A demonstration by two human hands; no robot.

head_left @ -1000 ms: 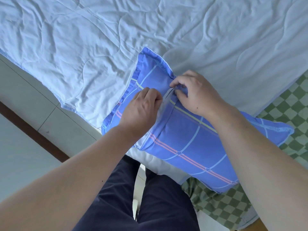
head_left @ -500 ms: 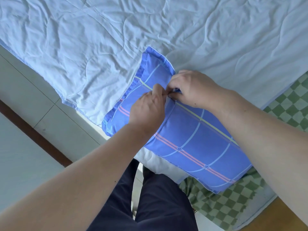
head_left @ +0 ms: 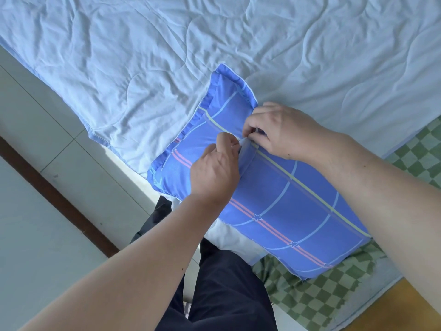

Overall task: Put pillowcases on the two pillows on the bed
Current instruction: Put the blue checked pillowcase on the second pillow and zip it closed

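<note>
A pillow in a blue plaid pillowcase lies slanted across the near edge of the bed, its frilled end pointing up-left. My left hand pinches the fabric at the case's opening seam near the frilled end. My right hand pinches the same seam from the other side, fingertips almost touching the left hand's. A strip of white shows between the fingers. A white pillow or sheet pokes out from under the blue one, by my legs.
A pale blue quilt covers the bed beyond the pillow. A green checked sheet shows at the right and lower right. Pale floor tiles and a brown strip lie to the left. My dark trousers are below.
Both hands have shifted a little along the seam, staying pinched on the pillowcase opening. The view has tilted slightly; the pillow stays in place.
</note>
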